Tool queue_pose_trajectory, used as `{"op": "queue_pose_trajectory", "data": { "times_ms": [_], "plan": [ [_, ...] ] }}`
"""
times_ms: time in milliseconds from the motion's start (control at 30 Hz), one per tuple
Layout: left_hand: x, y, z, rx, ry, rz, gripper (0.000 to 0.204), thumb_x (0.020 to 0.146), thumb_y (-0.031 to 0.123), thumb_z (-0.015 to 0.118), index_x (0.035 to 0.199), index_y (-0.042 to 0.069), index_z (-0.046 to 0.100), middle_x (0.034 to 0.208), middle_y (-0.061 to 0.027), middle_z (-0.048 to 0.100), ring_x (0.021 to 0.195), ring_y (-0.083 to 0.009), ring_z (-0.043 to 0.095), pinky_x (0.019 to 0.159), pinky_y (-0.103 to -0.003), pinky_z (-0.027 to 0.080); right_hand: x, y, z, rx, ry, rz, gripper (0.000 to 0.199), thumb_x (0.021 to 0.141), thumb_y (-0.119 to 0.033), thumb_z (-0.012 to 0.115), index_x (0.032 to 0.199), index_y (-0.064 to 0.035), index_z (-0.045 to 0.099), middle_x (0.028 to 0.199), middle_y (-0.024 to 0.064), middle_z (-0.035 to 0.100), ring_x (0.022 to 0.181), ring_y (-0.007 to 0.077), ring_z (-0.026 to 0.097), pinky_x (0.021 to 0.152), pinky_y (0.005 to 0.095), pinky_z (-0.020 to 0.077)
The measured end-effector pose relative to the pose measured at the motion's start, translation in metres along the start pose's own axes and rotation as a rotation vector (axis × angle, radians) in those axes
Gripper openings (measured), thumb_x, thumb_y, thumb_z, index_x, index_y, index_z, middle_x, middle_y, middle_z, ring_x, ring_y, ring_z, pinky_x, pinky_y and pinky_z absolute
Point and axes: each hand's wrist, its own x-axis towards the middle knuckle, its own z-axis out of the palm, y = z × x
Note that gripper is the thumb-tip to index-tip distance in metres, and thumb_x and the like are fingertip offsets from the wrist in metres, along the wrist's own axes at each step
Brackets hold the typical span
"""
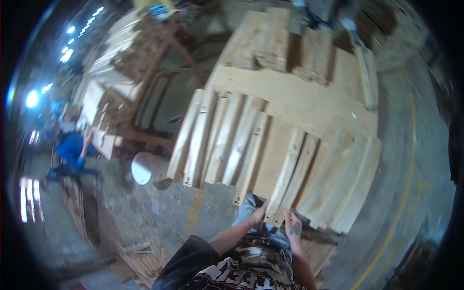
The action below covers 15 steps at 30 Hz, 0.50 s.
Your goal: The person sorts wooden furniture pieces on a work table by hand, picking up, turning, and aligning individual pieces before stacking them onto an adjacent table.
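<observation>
Two long pale wooden slats lie side by side in front of me, their near ends sticking out past the edge of a plywood-topped table [299, 104]. My left hand [259, 215] is closed at the near end of the left slat [286, 176]. At the near end of the right slat [300, 179], my right hand [293, 225] grips from the other side. Dark marks or holes show on both near ends. The fingers beneath the wood are hidden.
More slats [220, 137] lie in a row to the left, and wide pale boards [345, 181] lie to the right. Wood bundles [273, 38] sit at the table's far side. A white bucket [141, 171], a wood-loaded rack [154, 82] and a person in blue [72, 149] are leftward.
</observation>
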Motion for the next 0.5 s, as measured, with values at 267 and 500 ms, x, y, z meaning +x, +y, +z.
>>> {"op": "queue_pose_trajectory", "data": {
  "times_ms": [267, 500],
  "plan": [
    [-0.086, 0.040, 0.071, 0.276, 0.019, 0.066, 0.077, 0.096, 0.066, 0.032, 0.093, 0.000, 0.071, 0.071, -0.0122, 0.068, 0.048, -0.0172, 0.061, 0.052, -0.029, 0.052, 0.100, -0.012, -0.042, 0.457, 0.019, 0.316, 0.084, 0.090, -0.072, 0.041, 0.148, -0.0115, 0.034, 0.150, 0.0099, 0.038, 0.135, 0.0274, 0.040, 0.109, 0.0424, 0.0345],
    [-0.117, 0.066, 0.123, 0.290, -0.016, 0.203, 0.080, 0.092, 0.070, 0.039, 0.102, -0.004, 0.069, 0.081, -0.0140, 0.069, 0.056, -0.0175, 0.065, 0.054, -0.028, 0.056, 0.157, -0.050, -0.031, 1.187, -0.554, -0.022, 0.095, 0.084, -0.080, 0.037, 0.145, -0.0078, 0.032, 0.126, 0.0241, 0.053, 0.110, 0.0366, 0.056, 0.097, 0.0486, 0.0465]
  ]
}}
